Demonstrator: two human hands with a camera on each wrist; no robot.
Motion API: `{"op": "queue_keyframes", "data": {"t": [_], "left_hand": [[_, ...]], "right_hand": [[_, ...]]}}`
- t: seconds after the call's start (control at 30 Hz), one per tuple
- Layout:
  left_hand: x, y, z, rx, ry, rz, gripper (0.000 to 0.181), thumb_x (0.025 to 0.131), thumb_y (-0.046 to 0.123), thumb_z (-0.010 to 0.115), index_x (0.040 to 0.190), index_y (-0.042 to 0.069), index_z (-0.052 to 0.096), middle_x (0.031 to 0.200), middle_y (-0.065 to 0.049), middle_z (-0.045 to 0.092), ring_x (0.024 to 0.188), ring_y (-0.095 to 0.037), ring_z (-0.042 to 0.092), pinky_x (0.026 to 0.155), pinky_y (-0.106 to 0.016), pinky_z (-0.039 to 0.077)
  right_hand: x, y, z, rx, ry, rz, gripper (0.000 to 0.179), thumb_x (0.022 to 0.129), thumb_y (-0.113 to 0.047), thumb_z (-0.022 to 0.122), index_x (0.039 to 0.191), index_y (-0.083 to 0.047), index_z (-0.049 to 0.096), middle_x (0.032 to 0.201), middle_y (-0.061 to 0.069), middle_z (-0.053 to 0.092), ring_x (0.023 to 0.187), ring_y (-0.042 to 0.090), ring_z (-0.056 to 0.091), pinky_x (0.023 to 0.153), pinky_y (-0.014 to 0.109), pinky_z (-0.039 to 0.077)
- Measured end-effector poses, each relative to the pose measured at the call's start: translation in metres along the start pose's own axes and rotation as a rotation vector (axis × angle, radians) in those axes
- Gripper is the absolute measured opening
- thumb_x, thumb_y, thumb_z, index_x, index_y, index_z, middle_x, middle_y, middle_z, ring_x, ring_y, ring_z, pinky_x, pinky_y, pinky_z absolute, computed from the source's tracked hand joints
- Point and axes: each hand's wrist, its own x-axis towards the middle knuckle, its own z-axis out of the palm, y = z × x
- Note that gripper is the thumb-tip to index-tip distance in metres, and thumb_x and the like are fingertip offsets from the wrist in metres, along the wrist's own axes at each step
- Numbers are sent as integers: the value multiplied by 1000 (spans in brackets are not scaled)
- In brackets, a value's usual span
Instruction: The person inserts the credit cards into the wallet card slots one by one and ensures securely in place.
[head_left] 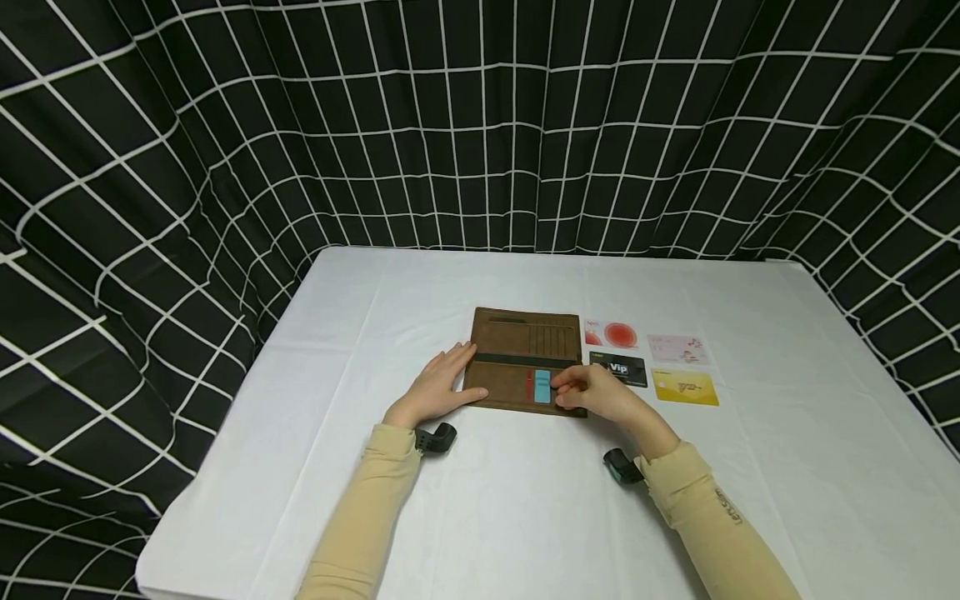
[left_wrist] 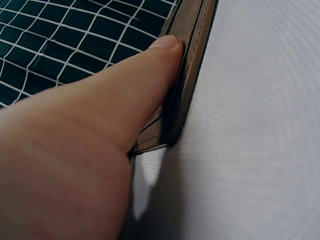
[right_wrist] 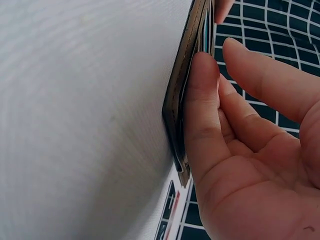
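Observation:
A brown wallet (head_left: 498,382) lies unfolded on the white-covered table, with several card slots on its far half. On the near half a light-blue card (head_left: 542,387) shows in the slots, beside a narrow red edge. My left hand (head_left: 437,387) rests on the wallet's left side, thumb along the near half. My right hand (head_left: 597,392) is at the near half's right end, close to the blue card. In the right wrist view its thumb (right_wrist: 204,75) touches the wallet, while the index finger (right_wrist: 265,72) stands apart from the thumb. Nothing shows pinched between them.
Right of the wallet lie a white card with a red circle (head_left: 621,335), a pale pink card (head_left: 678,350), a black Vip card (head_left: 637,372) and a yellow card (head_left: 686,387). A black curtain with a white grid (head_left: 480,150) hangs around the table (head_left: 495,517).

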Motion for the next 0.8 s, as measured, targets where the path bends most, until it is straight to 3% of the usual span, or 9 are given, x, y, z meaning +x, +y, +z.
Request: {"op": "queue_keyframes", "data": {"t": [0.4, 0.8], "left_hand": [[-2, 5, -3, -11, -6, 8, 83, 88, 54, 53, 148, 9, 19, 152, -7, 16, 139, -17, 10, 112, -33, 2], [-1, 4, -3, -4, -20, -14, 85, 87, 58, 52, 149, 12, 17, 153, -4, 14, 139, -14, 7, 111, -31, 2]], "right_hand": [[2, -2, 2, -78, -10, -52, 25, 82, 0, 66, 106, 8, 61, 83, 8, 56, 75, 18, 51, 62, 23, 44], [3, -2, 2, -73, -38, -62, 26, 83, 1, 65, 108, 7, 61, 83, 9, 55, 75, 20, 50, 60, 22, 42]]}}
